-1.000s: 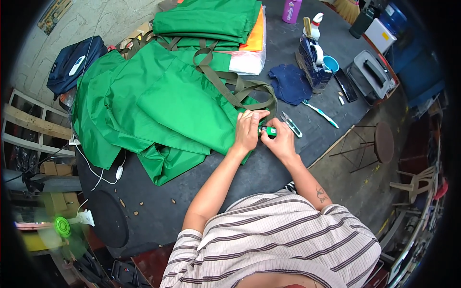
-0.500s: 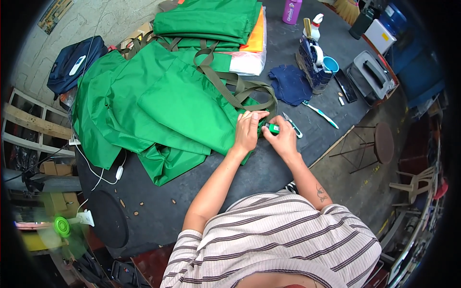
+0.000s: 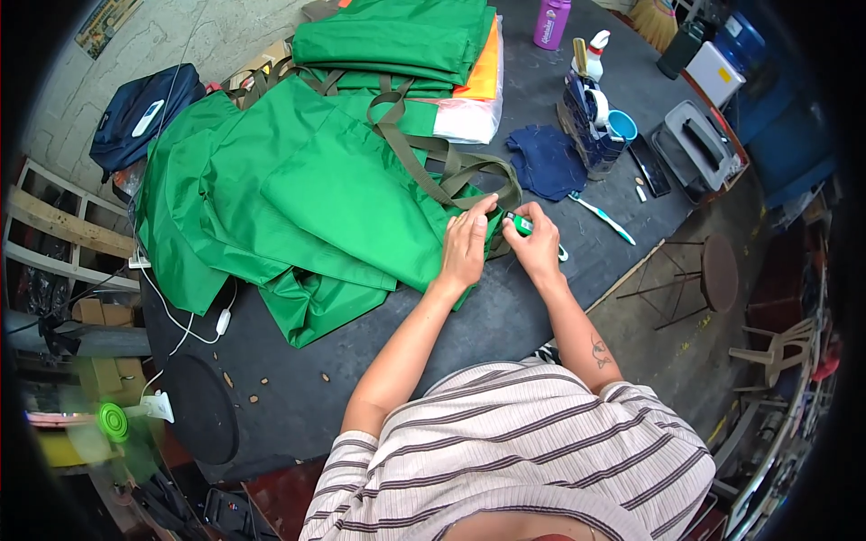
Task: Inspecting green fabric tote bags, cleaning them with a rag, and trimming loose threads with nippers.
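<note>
My right hand (image 3: 539, 246) is closed on a small green lighter (image 3: 520, 224), its dark end pointing toward my left hand. My left hand (image 3: 465, 243) rests with fingers stretched out at the right edge of a green fabric bag (image 3: 352, 198). Just beyond both hands, the bag's olive webbing strap (image 3: 403, 149) loops across the table. Behind my right hand lies a pair of thread snips (image 3: 564, 253), mostly hidden by it. To the right of that is a white and teal toothbrush (image 3: 603, 219).
Folded green bags (image 3: 388, 41) are stacked at the back. A dark blue cloth (image 3: 547, 160) lies by a caddy (image 3: 585, 117) holding a blue cup and tape. A purple bottle (image 3: 550, 22) and grey case (image 3: 693, 144) stand farther off. A round stool (image 3: 719, 273) is right of the table.
My right hand has moved slightly up, tilting the lighter so its dark end points up-left. My left fingers have straightened and lifted a little. The snips are more covered now.
</note>
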Available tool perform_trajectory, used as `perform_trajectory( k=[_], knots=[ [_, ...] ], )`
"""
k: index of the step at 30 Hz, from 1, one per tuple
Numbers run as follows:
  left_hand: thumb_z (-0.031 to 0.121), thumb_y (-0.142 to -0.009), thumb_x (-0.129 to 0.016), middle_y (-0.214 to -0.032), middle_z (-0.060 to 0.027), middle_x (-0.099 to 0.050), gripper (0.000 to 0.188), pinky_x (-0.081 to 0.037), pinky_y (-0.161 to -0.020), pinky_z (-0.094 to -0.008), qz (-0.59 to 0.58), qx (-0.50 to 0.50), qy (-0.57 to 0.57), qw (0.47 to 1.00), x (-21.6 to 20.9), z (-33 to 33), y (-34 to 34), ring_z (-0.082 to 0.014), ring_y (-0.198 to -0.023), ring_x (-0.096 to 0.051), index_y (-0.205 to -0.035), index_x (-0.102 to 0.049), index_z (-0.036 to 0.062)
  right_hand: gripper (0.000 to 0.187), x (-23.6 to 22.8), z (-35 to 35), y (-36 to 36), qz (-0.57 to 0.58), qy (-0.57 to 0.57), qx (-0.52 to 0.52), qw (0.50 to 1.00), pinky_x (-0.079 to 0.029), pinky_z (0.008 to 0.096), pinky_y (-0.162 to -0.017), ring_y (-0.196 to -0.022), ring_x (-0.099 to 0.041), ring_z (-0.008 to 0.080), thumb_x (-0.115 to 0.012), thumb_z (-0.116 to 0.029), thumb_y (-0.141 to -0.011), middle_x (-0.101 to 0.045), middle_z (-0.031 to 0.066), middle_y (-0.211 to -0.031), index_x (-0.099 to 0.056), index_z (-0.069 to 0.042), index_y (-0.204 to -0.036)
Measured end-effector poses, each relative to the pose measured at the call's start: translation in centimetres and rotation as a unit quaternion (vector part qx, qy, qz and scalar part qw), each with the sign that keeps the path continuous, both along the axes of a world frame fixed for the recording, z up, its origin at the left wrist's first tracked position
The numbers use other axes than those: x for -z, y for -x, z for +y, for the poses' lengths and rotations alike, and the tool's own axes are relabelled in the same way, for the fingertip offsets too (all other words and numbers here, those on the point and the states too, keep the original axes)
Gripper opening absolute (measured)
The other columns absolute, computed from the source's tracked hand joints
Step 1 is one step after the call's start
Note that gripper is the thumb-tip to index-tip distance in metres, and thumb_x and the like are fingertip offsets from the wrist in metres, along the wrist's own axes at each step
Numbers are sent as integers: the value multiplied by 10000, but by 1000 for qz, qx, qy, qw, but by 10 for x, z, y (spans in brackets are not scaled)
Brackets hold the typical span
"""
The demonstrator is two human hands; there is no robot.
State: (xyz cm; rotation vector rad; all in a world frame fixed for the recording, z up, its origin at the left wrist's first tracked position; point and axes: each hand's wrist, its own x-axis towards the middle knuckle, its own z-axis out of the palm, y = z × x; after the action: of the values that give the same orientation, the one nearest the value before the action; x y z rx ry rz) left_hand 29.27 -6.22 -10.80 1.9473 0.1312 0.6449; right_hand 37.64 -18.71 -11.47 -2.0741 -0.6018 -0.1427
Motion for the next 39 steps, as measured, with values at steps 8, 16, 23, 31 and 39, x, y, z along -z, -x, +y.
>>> perform_trajectory(
  k=[8,16,23,31,39],
  knots=[
    [292,-1004,-284,-1148,-150,-627,447,-385,-908,-380,-6,2,0,1000,2,0,-1,-297,-1068,-578,-1259,-544,32,236,3,-3,-3,-1,10,-9,1000,-483,429,-694,-774,-623,337,-695,-206,-756,-631,138,-770,-557,-35,-844],
    [152,-910,-505,-1170,-192,-593,348,-404,-941,-425,19,-10,-78,997,-13,-5,32,-354,-1071,-554,-1220,-534,-5,350,-29,6,-18,-10,-117,-20,993,-474,330,-732,-817,-583,215,-765,-189,-737,-587,100,-879,-578,-30,-986],
    [-18,-848,-516,-1042,-215,-466,318,-489,-750,-447,61,-182,-33,981,-22,-5,83,-421,-878,-569,-1158,-446,-14,549,-54,54,-41,77,122,-352,925,-478,335,-849,-920,-628,219,-822,-299,-653,-655,128,-1006,-618,-3,-1068],
    [85,-798,-588,-990,-154,-552,235,-416,-834,-418,43,-243,-257,934,-71,53,84,-342,-953,-535,-1026,-620,42,230,-10,88,20,229,65,-397,887,-489,348,-681,-696,-632,215,-640,-137,-701,-641,163,-739,-630,18,-871],
    [439,-655,-771,-671,-60,-664,346,-336,-808,-412,288,-137,-218,922,-50,86,78,-283,-865,-573,-724,-731,102,184,-7,76,28,222,-50,-325,918,-416,290,-658,-708,-532,138,-714,-141,-787,-518,45,-716,-610,9,-762]
  ],
)
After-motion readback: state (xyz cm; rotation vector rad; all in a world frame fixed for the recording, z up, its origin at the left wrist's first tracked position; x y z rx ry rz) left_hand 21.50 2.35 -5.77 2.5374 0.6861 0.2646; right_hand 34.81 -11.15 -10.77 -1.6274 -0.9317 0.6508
